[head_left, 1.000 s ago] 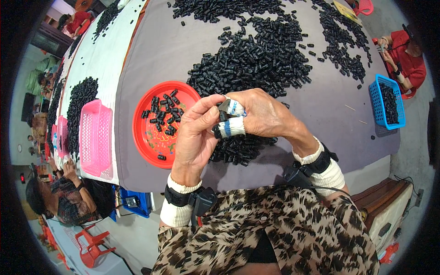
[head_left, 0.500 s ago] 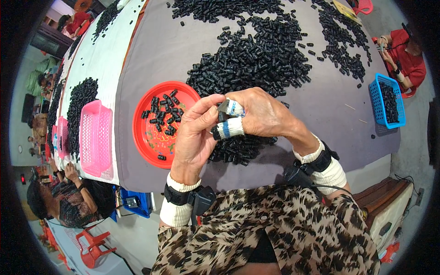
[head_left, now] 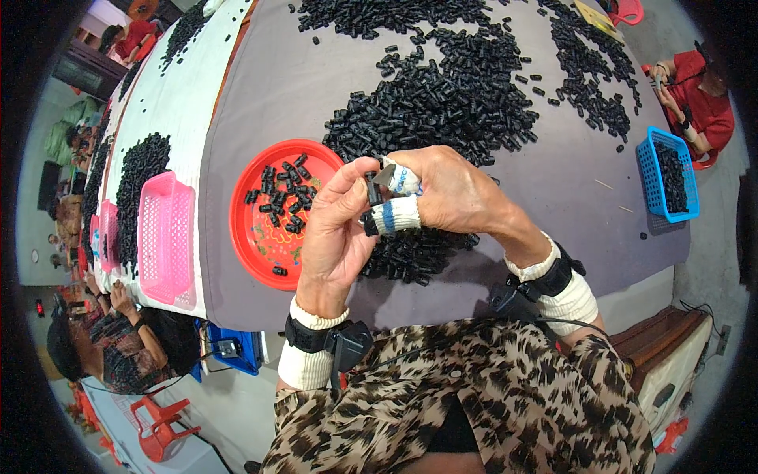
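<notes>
Between the thumb and forefinger of my left hand [head_left: 333,225] is a small black ribbed plastic piece [head_left: 373,189], held upright. My right hand [head_left: 456,188] is closed right beside it, with a small flat grey blade-like piece [head_left: 384,175] showing at its thumb, close to the black piece. A white wrap with blue marks [head_left: 406,181] covers that thumb, and a white and blue knitted finger cover [head_left: 396,216] sits on a finger below. Left of my hands, a red round tray [head_left: 246,245] holds several similar black pieces. A large heap of black pieces [head_left: 430,107] lies beyond my hands.
The grey-covered table [head_left: 568,189] carries more black heaps. A blue basket [head_left: 685,212] of black pieces stands at the right edge, near a person in red [head_left: 705,103]. Pink baskets [head_left: 166,237] stand on the white cloth at left, where another person [head_left: 118,340] works.
The black piece now shows upright between my left thumb and forefinger, where it was mostly hidden before. My hands have barely shifted otherwise.
</notes>
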`<state>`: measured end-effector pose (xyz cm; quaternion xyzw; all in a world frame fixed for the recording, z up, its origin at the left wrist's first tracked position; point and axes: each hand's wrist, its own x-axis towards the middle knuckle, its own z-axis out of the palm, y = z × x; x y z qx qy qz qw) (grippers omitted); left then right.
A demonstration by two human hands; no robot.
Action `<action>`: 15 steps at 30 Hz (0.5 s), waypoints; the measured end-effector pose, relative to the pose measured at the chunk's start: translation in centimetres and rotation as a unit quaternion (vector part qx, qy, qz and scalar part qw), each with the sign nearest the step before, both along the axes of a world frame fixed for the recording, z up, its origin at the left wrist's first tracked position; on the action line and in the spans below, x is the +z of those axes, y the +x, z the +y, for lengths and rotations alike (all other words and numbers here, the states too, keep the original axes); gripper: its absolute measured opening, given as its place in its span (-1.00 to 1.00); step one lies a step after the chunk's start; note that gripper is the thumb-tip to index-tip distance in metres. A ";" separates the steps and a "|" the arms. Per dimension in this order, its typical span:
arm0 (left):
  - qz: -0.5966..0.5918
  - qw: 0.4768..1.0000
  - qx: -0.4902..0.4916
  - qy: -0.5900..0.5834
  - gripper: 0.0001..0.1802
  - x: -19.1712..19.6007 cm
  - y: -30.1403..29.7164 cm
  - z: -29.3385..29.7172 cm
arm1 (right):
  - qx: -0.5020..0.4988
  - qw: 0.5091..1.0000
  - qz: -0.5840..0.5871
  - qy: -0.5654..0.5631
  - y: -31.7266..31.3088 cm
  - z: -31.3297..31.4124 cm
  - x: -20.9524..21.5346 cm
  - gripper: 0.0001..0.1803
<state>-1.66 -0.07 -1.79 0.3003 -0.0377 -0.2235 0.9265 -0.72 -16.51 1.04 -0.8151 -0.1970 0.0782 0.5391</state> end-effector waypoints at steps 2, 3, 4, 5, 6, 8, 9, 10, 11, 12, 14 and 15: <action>-0.010 0.999 -0.011 -0.037 -0.70 0.0 0.0 0.0 | 0.000 1.000 -0.004 -0.001 0.0 0.0 0.0 -0.58; -0.011 0.999 -0.011 -0.037 -0.70 0.1 -0.1 0.0 | 0.001 1.000 -0.007 -0.003 0.0 0.0 0.0 -0.57; -0.006 1.000 -0.002 -0.024 -0.71 0.0 -0.1 0.0 | 0.000 1.000 -0.007 -0.002 0.0 0.0 0.1 -0.57; -0.001 1.000 0.006 -0.011 -0.72 0.0 -0.1 0.0 | 0.004 1.000 -0.004 0.001 0.0 0.0 0.1 -0.57; -0.001 1.000 0.005 -0.010 -0.72 0.0 -0.1 0.0 | 0.008 1.000 -0.001 0.005 0.0 0.0 0.2 -0.57; -0.011 1.000 -0.009 -0.018 -0.72 -0.1 -0.1 0.0 | 0.004 1.000 -0.009 0.004 0.0 0.0 -0.1 -0.57; -0.011 1.000 -0.009 -0.018 -0.72 -0.2 -0.1 0.0 | 0.001 1.000 -0.017 0.002 0.0 -0.1 -0.3 -0.57; -0.012 1.000 -0.009 -0.020 -0.72 -0.2 -0.1 0.0 | 0.001 1.000 -0.017 0.002 0.1 -0.1 -0.4 -0.57; -0.013 1.000 -0.009 -0.021 -0.71 -0.1 -0.1 0.0 | 0.002 1.000 -0.019 -0.001 0.1 -0.1 -0.4 -0.58; -0.013 1.000 -0.009 -0.021 -0.71 -0.1 -0.1 0.0 | 0.004 1.000 -0.021 -0.005 0.1 -0.1 -0.4 -0.59; -0.018 1.000 -0.011 -0.020 -0.72 -0.2 -0.1 0.0 | 0.007 1.000 -0.019 -0.011 0.1 -0.2 -0.3 -0.60; -0.018 1.000 -0.011 -0.020 -0.72 -0.1 -0.1 0.0 | 0.010 1.000 -0.017 -0.017 0.2 -0.2 -0.1 -0.61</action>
